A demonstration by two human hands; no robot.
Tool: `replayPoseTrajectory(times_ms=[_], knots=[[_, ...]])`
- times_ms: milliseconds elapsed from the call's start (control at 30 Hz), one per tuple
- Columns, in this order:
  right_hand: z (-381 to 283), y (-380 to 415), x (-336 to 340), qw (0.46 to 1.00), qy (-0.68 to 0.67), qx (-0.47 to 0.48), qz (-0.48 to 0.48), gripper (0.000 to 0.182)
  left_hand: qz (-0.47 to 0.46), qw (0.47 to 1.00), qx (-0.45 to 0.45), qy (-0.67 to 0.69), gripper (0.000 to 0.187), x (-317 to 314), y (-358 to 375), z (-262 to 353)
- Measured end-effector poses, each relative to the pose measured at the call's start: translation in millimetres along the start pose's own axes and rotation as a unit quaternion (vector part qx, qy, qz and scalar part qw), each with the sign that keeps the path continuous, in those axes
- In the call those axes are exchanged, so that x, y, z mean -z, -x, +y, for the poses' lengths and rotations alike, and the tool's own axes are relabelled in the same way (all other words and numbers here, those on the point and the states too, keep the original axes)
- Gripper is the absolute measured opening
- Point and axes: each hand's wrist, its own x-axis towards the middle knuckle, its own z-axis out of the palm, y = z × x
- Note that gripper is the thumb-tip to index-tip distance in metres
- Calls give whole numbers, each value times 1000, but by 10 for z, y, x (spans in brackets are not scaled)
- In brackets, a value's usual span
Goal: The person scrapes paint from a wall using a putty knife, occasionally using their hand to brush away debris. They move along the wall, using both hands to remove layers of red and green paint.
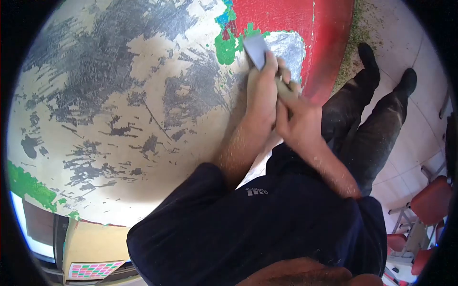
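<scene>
A scraper (255,50) with a flat, wide metal blade is held against the large curved painted surface (157,100). My left hand (262,91) is closed around it near the base of the blade, the thumb pointing along it. Lower down, my right hand (304,118) is wrapped round the handle end, close beside the left. Around the blade lie a strip of green paint (226,51), a bare silvery patch (288,50) and red paint (281,14). Part of the handle is hidden by my fingers.
Grey and cream scraped areas cover the left of the surface, with green paint (31,186) at its lower left edge. Paint flakes (360,28) lie on the tiled floor (400,124) near my shoes. Red chairs (431,201) stand at lower right.
</scene>
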Motion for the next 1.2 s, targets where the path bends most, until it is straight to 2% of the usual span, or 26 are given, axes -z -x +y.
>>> replayPoseTrajectory(times_ms=[67,100,200,233,333,500,567,667,733,767,867,967,1000,1067,1200], knots=[[7,-194,-1,999,-1,37,26,27,-10,999,-42,-11,31,-143,-72,178],[25,-152,55,1000,-21,21,-6,28,-21,999,-41,5,29,-112,-73,117],[72,109,210,983,-143,-59,-100,32,47,996,69,30,28,-27,163,-61],[68,85,246,978,-142,-89,-126,29,44,996,62,49,28,-17,176,-42],[7,-9,355,961,-204,-143,-124,30,68,995,52,51,29,-190,160,-20],[137,164,274,969,-184,-89,-139,30,68,998,4,-16,31,-134,210,-42],[61,222,265,931,-281,-161,-170,31,50,998,-8,-25,33,-27,268,-46],[-42,146,328,853,-401,-263,-204,32,43,995,-87,-14,34,-54,363,25],[-61,238,322,842,-411,-276,-212,33,101,992,-75,4,33,-76,418,45],[-39,309,274,865,-385,-246,-208,33,128,989,-70,11,33,-74,425,60],[-41,354,190,877,-371,-242,-188,31,114,993,8,2,31,85,504,25],[-60,248,115,920,-342,-155,-116,28,112,994,-11,10,28,-33,436,89],[-40,245,135,929,-311,-150,-136,28,103,994,-25,6,28,-40,409,79],[-51,328,196,940,-252,-152,-172,27,94,995,10,15,28,-8,499,77],[-56,333,122,927,-300,-171,-143,27,109,994,-4,-1,28,-55,429,132]])
